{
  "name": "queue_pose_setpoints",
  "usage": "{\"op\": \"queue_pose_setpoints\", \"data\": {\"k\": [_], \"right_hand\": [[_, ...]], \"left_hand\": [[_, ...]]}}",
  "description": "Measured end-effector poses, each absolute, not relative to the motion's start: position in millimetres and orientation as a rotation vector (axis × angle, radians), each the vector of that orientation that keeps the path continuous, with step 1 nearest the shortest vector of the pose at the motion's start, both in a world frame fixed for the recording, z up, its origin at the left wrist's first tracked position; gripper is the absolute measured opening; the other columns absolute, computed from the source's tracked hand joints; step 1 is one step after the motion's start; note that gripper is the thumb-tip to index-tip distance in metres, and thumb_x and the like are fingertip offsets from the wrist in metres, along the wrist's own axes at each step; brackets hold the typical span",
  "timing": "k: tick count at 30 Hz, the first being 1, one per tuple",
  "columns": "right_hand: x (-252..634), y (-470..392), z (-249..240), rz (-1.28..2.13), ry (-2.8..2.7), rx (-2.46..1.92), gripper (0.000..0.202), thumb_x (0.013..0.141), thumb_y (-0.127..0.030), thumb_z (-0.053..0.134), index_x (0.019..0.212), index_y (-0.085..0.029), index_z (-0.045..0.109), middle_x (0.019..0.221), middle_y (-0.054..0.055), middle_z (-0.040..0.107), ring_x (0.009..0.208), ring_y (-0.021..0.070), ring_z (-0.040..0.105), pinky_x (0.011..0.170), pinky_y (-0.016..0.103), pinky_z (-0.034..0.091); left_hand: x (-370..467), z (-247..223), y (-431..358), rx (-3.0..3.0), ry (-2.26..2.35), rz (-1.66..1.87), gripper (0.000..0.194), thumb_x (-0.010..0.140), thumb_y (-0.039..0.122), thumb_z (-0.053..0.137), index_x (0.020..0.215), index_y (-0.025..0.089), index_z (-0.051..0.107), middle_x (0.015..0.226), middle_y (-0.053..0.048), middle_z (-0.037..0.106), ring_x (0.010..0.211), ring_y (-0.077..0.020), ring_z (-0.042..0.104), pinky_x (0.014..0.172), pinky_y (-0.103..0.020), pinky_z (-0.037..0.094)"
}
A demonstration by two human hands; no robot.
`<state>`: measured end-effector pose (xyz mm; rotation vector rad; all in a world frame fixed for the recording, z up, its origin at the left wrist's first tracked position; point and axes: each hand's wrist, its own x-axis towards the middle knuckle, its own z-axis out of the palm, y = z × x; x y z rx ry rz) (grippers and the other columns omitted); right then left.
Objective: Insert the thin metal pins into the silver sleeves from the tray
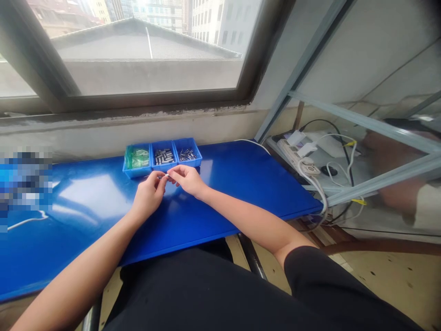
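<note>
My left hand (149, 194) and my right hand (189, 179) meet over the blue table, fingertips pinched together. Between them is a small white piece (167, 174), mostly covered by the fingers, so its kind cannot be made out. Just beyond the hands stand three joined blue bins. A green plastic bag with pale small pieces (139, 158) fills the left bin. Short silver and dark metal cylinders (164, 156) lie in the middle one. Thin metal pins or screws (187, 155) are in the right bin (199, 162).
The blue tabletop (234, 184) runs under a window (155, 73). A grey metal frame (344, 112) rises at the right, with a white power strip (299, 158) and cables behind it. At the far left are a blurred-out patch and a white cable (27, 220).
</note>
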<state>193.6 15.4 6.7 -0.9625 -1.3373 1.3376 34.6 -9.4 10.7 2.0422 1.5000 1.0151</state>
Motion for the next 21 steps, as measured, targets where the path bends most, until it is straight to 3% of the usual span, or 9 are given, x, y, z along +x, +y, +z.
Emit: {"op": "queue_pose_setpoints", "data": {"k": [4, 13, 21], "right_hand": [[193.2, 15.5, 6.5, 1.331, -1.349, -0.954, 0.024, 0.076, -0.037, 0.068, 0.083, -0.015, 0.064, 0.071, 0.002, 0.065, 0.063, 0.0111, 0.058, 0.059, 0.025, 0.048], [192.4, 15.3, 6.0, 1.326, -1.342, -0.947, 0.022, 0.076, -0.035, 0.068, 0.083, -0.015, 0.063, 0.072, 0.002, 0.065, 0.062, 0.0105, 0.057, 0.058, 0.024, 0.047], [192.5, 14.9, 5.3, 1.314, -1.360, -0.948, 0.020, 0.077, -0.033, 0.067, 0.083, -0.015, 0.063, 0.074, 0.002, 0.065, 0.063, 0.0107, 0.058, 0.060, 0.025, 0.049]], "left_hand": [[34.9, 12.7, -10.2, 2.058, 1.519, 1.006, 0.034, 0.093, 0.047, 0.040, 0.087, 0.019, 0.060, 0.061, 0.000, 0.062, 0.055, -0.0131, 0.057, 0.059, -0.023, 0.043], [35.0, 13.4, -11.6, 2.034, 1.491, 1.005, 0.034, 0.089, 0.048, 0.048, 0.107, 0.020, 0.056, 0.062, 0.002, 0.060, 0.054, -0.0131, 0.056, 0.059, -0.024, 0.044], [35.5, 13.8, -11.9, 2.053, 1.491, 0.990, 0.032, 0.088, 0.047, 0.049, 0.104, 0.020, 0.056, 0.061, 0.003, 0.060, 0.052, -0.0126, 0.055, 0.058, -0.023, 0.043]]}}
